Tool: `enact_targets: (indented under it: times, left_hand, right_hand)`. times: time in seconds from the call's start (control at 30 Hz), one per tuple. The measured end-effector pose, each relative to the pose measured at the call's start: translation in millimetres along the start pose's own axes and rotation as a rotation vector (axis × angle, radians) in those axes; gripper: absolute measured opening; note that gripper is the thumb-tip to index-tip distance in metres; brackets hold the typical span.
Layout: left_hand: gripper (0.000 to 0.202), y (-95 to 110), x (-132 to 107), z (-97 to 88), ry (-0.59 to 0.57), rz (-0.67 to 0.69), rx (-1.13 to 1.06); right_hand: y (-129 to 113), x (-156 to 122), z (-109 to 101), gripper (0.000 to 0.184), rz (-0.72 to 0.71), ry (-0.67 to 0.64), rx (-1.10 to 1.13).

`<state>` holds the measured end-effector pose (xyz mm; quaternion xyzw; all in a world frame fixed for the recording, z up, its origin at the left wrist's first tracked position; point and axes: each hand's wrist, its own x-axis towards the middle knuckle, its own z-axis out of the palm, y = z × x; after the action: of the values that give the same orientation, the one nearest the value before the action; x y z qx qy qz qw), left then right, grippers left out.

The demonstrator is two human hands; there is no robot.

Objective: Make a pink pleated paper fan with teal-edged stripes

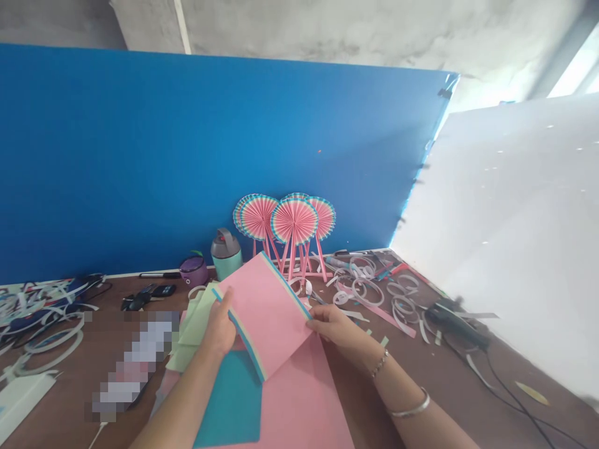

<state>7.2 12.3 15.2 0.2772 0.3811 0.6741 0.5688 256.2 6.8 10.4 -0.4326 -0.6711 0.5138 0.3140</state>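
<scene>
Both hands hold up one pink sheet of paper [266,312], whose two opposite edges carry blue and cream stripes. My left hand [222,327] pinches its left striped edge, thumb lying on top. At the right striped edge, my right hand [330,321] grips between thumb and fingers. Below the raised sheet lie a teal sheet [231,399] and a larger pink sheet [304,411]. Pale green sheets [199,318] are stacked beside my left hand.
Several round pink paper fans [294,221] lean against the blue partition [187,143]. A teal-grey bottle [226,255] and a purple cup [193,271] stand at the back. Curled paper strips [367,290] litter the right; keys [140,298] and a white power strip [25,402] lie left.
</scene>
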Motion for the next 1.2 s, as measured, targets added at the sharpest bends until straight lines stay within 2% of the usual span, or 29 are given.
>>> enact_targets:
  times: [0.17,0.33,0.43,0.6,0.73,0.9,1.0,1.07,1.13,1.2]
  left_hand:
    - [0.034,1.7,-8.3,4.8,-0.248,-0.163,0.094]
    - [0.029,3.6,-16.8,8.7,-0.375,-0.310,0.244]
    - [0.027,5.3,-21.1,8.6,-0.413,-0.387,0.382]
    - [0.019,6.4,-23.7,8.0,-0.417,-0.420,0.447]
    - [0.021,6.9,-24.5,8.3,-0.428,-0.413,0.449]
    - [0.034,5.7,-22.8,3.5,-0.463,-0.411,0.439]
    - [0.044,1.7,-20.4,3.5,-0.461,-0.362,0.348]
    - [0.043,-1.0,-19.3,6.7,-0.414,-0.299,0.255]
    - [0.041,-2.6,-18.6,11.1,-0.301,-0.242,0.171]
    - [0.040,-3.0,-17.4,14.4,-0.176,-0.200,0.114]
  right_hand:
    - [0.6,1.8,0.1,0.021,0.014,0.110,0.186]
    - [1.1,5.1,-2.1,0.029,-0.032,0.216,0.245]
    - [0.8,6.6,-5.6,0.032,-0.031,0.257,0.227]
    - [2.0,8.2,-8.4,0.032,-0.020,0.289,0.209]
    - [1.8,8.9,-8.6,0.031,-0.003,0.276,0.228]
    - [-1.9,6.2,-8.9,0.029,0.011,0.222,0.277]
    - [-4.7,3.5,-7.6,0.030,0.015,0.197,0.293]
    - [-6.3,2.3,-6.6,0.031,0.019,0.173,0.277]
    - [-6.7,2.4,-7.3,0.033,0.039,0.151,0.228]
    - [-4.9,3.6,-11.4,0.036,0.073,0.187,0.122]
